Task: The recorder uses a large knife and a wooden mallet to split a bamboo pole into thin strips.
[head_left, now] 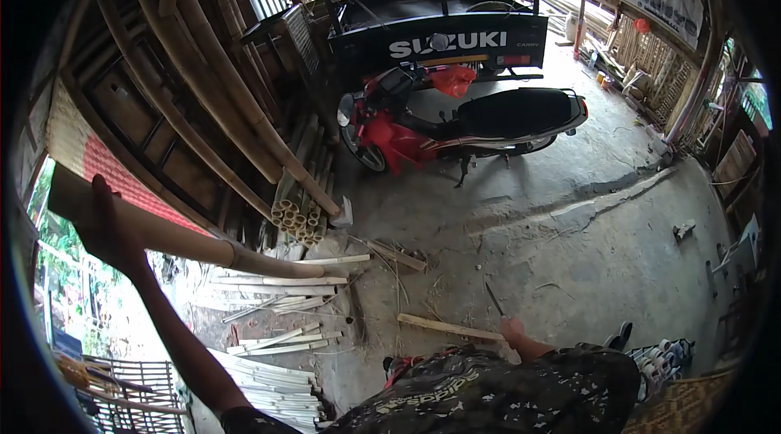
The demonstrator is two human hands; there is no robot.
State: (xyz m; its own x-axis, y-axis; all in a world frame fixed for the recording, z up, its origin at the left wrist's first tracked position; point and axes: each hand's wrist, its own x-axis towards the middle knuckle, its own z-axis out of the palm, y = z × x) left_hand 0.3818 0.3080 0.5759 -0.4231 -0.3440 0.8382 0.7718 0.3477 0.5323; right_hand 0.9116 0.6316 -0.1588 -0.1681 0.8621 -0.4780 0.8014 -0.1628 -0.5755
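Observation:
My left hand [111,231] is closed round the upper part of a thick bamboo pole [187,240]. The pole slants down from the far left, and its lower end lies over split bamboo strips [281,281] on the floor. Close to my body, my right hand [512,327] grips a knife [493,297] with a narrow dark blade pointing forward and slightly left. Its handle is mostly hidden in the fist. A flat bamboo slat [447,326] lies just left of that hand.
Pale strips [272,389] are piled at the lower left. Bundled bamboo tubes [303,218] and tall leaning poles [220,100] stand at the left wall. A red motorcycle [407,129] is parked ahead, with a black truck bed [439,35] behind it. A concrete ridge [586,198] crosses the floor.

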